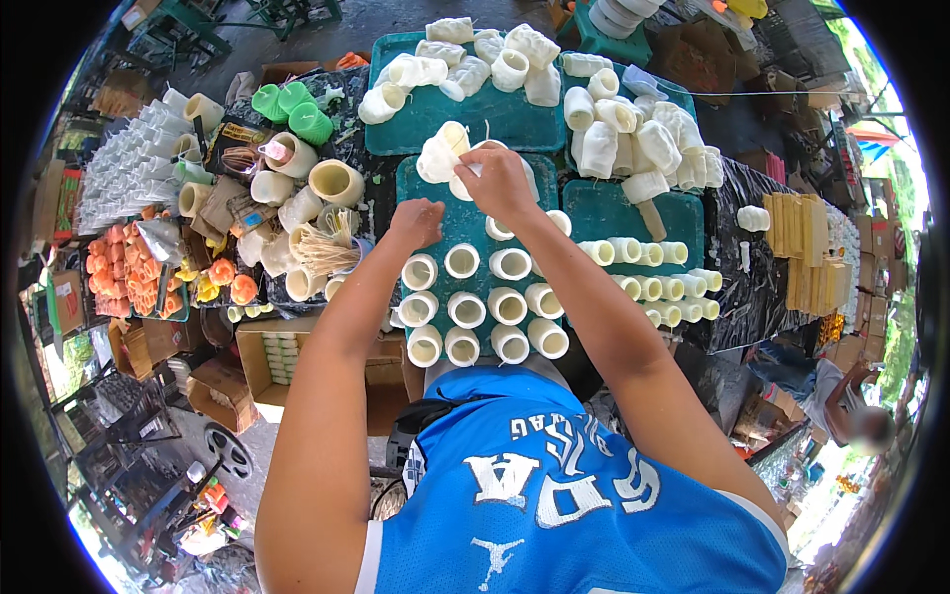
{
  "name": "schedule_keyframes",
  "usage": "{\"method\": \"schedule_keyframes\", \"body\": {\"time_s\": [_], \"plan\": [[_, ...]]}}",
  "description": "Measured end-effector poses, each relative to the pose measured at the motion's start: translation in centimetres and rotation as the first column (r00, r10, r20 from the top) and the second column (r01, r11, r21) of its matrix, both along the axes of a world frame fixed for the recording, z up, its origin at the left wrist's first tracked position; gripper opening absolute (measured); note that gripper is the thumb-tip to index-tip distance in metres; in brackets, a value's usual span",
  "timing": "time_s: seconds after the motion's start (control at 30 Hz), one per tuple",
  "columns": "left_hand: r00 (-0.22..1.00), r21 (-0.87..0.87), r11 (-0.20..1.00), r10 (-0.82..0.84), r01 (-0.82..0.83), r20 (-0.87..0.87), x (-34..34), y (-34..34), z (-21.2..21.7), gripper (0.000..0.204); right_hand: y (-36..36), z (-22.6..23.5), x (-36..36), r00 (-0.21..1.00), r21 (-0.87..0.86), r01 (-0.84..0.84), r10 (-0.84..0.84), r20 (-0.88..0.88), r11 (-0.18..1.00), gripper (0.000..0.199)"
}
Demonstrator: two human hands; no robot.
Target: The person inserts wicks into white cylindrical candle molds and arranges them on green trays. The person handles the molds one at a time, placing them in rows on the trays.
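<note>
My right hand [494, 182] reaches over the far part of a green tray [542, 170]. Its fingers are closed at the edge of a cream, wax-like hollow cylinder [444, 150], whose lower part they partly cover. To the left, my left hand [421, 224] is curled closed just above the same tray; what it holds, if anything, is hidden. Nearer to me, several cream cylinders stand upright in rows, such as one hollow cylinder [462, 260] with its open end up. More pale pieces sit behind my right hand, partly covered by it.
Another green tray [426, 127] and a right-hand one hold heaped cream cylinders [658, 147]. Rows of small cylinders [665, 288] lie to the right. Wooden slats [792, 230] are stacked farther right. Green cylinders [294, 107], orange pieces [129, 262] and a bundle of wicks [322, 243] crowd the left.
</note>
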State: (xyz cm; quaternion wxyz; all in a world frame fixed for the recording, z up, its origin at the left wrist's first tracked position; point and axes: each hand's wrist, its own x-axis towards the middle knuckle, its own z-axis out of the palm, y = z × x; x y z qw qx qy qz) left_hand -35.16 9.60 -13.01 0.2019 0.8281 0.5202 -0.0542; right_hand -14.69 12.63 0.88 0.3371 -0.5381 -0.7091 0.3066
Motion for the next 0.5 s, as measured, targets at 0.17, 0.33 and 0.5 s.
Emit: {"method": "schedule_keyframes", "body": {"time_s": [0.17,0.33,0.5], "plan": [[0.994,0.054,0.998,-0.025,0.031,-0.110,-2.0,-0.4,1.1,0.013,-0.6,-1.1,-1.0,1.000,-0.021,0.005,-0.005,-0.003,1.000,0.021],[0.991,0.031,0.997,0.079,-0.076,-0.105,-4.2,-1.9,0.3,0.025,-1.0,-2.0,-1.6,1.000,-0.033,-0.019,0.019,0.005,0.999,0.022],[0.995,0.039,0.995,0.092,-0.091,-0.025,-3.0,-2.2,1.9,0.028,-1.6,-2.5,-1.1,0.997,-0.075,-0.017,0.023,0.074,0.997,0.024]]}}
